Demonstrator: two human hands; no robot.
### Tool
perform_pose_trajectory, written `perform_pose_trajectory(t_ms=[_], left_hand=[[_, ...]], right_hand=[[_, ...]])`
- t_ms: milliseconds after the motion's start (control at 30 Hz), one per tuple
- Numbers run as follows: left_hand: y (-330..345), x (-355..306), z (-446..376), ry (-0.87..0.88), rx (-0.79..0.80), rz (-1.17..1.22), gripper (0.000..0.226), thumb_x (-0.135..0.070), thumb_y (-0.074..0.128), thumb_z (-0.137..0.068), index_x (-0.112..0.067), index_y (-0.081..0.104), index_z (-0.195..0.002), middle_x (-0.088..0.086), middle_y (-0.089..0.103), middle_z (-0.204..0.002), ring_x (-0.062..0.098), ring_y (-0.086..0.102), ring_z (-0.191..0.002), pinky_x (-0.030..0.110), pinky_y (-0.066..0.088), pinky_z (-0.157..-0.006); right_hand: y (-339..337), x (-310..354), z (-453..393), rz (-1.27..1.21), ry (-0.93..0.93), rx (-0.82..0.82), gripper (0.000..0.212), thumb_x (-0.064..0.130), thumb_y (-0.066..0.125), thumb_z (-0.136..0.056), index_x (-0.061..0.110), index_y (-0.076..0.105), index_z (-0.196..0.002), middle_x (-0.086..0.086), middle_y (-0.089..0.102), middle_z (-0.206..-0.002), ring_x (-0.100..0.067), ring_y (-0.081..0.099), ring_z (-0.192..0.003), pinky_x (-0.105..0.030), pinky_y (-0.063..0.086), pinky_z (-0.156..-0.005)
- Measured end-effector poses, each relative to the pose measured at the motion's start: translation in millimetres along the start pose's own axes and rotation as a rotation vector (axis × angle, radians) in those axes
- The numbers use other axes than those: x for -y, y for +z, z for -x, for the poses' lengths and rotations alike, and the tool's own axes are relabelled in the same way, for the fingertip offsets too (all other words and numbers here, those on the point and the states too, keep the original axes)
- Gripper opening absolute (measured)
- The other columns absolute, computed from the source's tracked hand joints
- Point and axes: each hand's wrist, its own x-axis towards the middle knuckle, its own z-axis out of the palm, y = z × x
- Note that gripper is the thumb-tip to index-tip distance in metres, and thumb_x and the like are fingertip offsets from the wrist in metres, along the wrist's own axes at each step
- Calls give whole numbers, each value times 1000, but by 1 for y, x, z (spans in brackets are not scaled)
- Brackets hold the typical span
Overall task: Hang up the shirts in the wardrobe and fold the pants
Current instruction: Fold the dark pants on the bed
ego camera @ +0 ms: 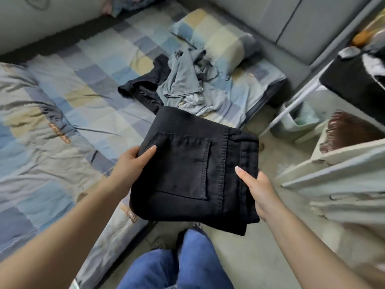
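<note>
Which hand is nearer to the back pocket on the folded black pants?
Left. The left hand grips the folded black pants with its thumb tip almost at the back pocket; the right hand grips the waistband side, beyond the seam.

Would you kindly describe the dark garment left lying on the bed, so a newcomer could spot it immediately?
Start at the bed with the checked blue-and-yellow cover. Near its far right end, before the matching pillow, lies a heap of clothes. The dark garment is the crumpled black piece on that heap's left, beside the pale grey-blue clothing.
</note>
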Motion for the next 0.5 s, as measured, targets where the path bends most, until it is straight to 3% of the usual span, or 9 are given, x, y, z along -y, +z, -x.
perform_pose_trajectory(t_ms=[67,200,333,500], left_hand=[[22,-12,12,12,54,-65,39,-56,65,-80,-21,71,-96,4,74,-96,24,70,-93,43,55,-87],[87,-32,34,49,245,-157,36,-52,62,-85,-19,70,-97,9,73,-98,25,70,-93,48,53,-90],[171,-47,48,55,366,-235,42,-49,63,-87,-8,66,-98,23,67,-102,35,68,-93,53,50,-89],[296,-56,70,103,501,-297,29,-44,65,-87,-16,70,-88,14,72,-87,30,69,-86,49,53,-84]], right_hand=[[-30,-3,26,-44,-2,-77,26,32,70,-83,23,65,-108,2,74,-101,-17,70,-91,-36,56,-77],[-93,-18,72,-140,-22,-199,22,35,68,-85,28,65,-106,9,74,-97,-10,71,-86,-27,56,-64],[-164,-32,103,-226,-18,-332,22,38,70,-82,31,66,-103,11,74,-96,-7,71,-84,-33,55,-70],[-265,-47,132,-311,-26,-480,28,40,71,-81,31,64,-106,12,73,-97,-10,70,-89,-35,56,-78]])
